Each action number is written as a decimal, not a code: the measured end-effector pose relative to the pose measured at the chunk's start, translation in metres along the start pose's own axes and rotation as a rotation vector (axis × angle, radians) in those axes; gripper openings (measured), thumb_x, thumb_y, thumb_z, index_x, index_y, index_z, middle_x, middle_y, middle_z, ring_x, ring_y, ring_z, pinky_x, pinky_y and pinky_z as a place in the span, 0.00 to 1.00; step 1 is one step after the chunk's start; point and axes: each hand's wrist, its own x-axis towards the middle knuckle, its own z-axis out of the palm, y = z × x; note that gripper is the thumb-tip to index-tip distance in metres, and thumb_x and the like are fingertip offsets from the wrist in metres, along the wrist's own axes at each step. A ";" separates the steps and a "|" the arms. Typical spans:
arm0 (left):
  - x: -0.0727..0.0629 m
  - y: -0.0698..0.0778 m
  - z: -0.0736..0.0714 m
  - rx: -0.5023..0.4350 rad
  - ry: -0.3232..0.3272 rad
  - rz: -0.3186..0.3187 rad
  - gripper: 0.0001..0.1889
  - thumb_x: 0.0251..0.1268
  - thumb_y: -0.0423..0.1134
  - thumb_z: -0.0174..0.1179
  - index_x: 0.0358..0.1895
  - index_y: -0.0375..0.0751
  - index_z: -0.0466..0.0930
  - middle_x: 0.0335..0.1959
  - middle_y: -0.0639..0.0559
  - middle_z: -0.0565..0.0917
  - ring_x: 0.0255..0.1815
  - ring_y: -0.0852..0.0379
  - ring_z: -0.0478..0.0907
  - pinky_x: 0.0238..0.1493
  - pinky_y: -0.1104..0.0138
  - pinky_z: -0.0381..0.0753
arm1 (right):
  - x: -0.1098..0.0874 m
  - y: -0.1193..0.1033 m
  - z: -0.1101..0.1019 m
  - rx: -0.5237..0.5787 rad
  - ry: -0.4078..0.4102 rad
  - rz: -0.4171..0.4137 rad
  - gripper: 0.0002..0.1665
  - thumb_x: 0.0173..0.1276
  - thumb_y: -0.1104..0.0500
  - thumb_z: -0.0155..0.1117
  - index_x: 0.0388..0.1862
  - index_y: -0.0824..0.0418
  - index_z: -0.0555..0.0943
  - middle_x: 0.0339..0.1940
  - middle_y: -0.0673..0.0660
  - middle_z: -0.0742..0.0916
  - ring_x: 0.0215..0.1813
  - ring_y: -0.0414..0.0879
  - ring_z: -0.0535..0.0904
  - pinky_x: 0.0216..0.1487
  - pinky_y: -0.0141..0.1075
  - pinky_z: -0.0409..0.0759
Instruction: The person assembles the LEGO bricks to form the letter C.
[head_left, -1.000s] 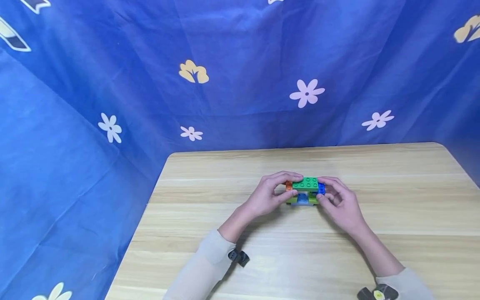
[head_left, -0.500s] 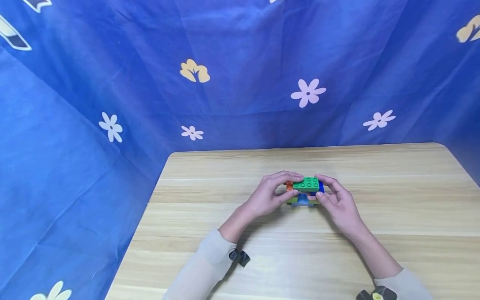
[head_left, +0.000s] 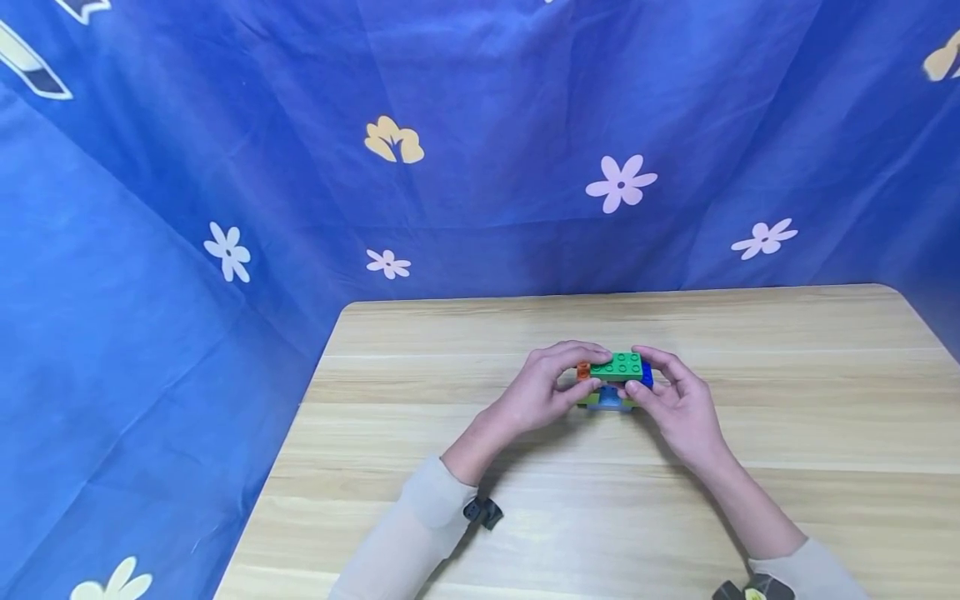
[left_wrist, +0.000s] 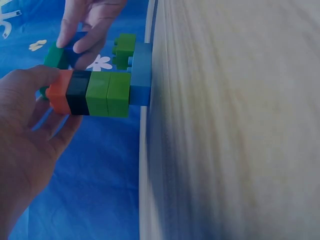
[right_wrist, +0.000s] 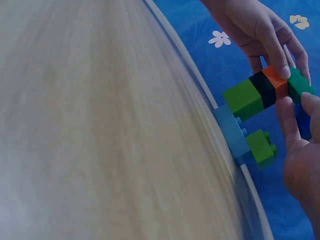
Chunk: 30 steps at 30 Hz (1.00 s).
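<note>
A stack of toy building bricks rises from a light blue base brick [left_wrist: 141,75] on the table. In its taller column, green bricks [left_wrist: 107,95] carry a dark brick [left_wrist: 78,92] and an orange brick [left_wrist: 59,92]. A long green brick [head_left: 622,367] reaches rightward from the orange one. My left hand [head_left: 534,387] grips the column's top, thumb and fingers around the orange and long green bricks. With thumb and fingers, my right hand [head_left: 684,412] pinches the long brick's right end and a dark blue brick [right_wrist: 303,122] beneath it. Lower down, a short green brick [right_wrist: 261,148] sits apart from the blue one.
The wood-patterned table [head_left: 420,367] extends around the stack. A blue cloth [head_left: 480,150] with flowers hangs behind the table and along its left side. Dark wrist devices [head_left: 483,512] are strapped over the pale sleeves [head_left: 420,533].
My right fingers have shifted from the dark blue brick's outer end onto the long green brick's end, one fingertip now showing below it. My left hand keeps its grip.
</note>
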 end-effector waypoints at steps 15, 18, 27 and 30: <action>0.005 0.000 0.003 0.033 0.002 0.006 0.19 0.72 0.34 0.69 0.63 0.42 0.84 0.63 0.49 0.86 0.67 0.58 0.80 0.72 0.70 0.73 | 0.002 -0.003 0.000 -0.062 0.061 0.028 0.30 0.75 0.72 0.65 0.72 0.77 0.69 0.60 0.58 0.82 0.46 0.46 0.91 0.51 0.37 0.88; 0.005 0.001 0.004 0.014 -0.003 -0.010 0.19 0.72 0.34 0.70 0.64 0.42 0.84 0.63 0.50 0.86 0.67 0.58 0.80 0.71 0.70 0.74 | 0.001 -0.002 -0.004 -0.070 0.038 0.019 0.30 0.75 0.72 0.65 0.73 0.76 0.69 0.62 0.58 0.81 0.50 0.46 0.90 0.51 0.37 0.87; 0.000 0.003 -0.002 -0.173 -0.019 -0.220 0.20 0.73 0.34 0.69 0.65 0.46 0.83 0.60 0.53 0.86 0.53 0.63 0.83 0.57 0.70 0.85 | 0.003 0.012 -0.028 -0.299 0.145 -0.149 0.20 0.83 0.69 0.54 0.69 0.73 0.75 0.61 0.65 0.86 0.62 0.47 0.84 0.61 0.30 0.82; -0.001 0.004 -0.004 -0.217 -0.018 -0.291 0.19 0.73 0.34 0.68 0.65 0.45 0.84 0.59 0.52 0.85 0.53 0.60 0.83 0.55 0.68 0.86 | 0.004 0.017 -0.035 -0.285 0.189 -0.113 0.19 0.85 0.65 0.51 0.67 0.74 0.75 0.58 0.61 0.88 0.55 0.49 0.86 0.54 0.31 0.85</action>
